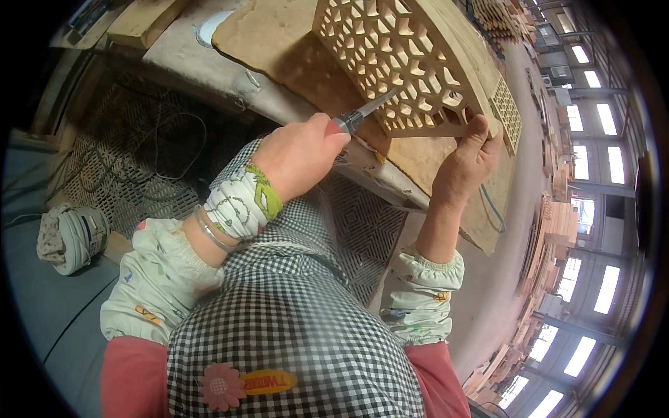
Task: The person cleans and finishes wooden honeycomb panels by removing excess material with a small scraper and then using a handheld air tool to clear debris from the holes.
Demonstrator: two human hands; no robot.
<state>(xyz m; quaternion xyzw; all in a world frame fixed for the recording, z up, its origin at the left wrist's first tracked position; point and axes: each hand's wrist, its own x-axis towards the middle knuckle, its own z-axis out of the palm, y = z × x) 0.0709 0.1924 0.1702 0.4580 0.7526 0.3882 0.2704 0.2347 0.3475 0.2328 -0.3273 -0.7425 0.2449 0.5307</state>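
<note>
My left hand (296,157) is gripping a file (362,115), fingers clamped on its handle, while my right hand (463,164) is pinching the lattice panel's (397,56) edge on the tabletop (279,49).

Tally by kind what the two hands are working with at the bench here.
Carved wooden lattice panel, steadied by the right hand: 1
Red-handled blade tool, gripped in the left hand: 1
Padded bench mat under the panel: 1
Total: 3
</note>
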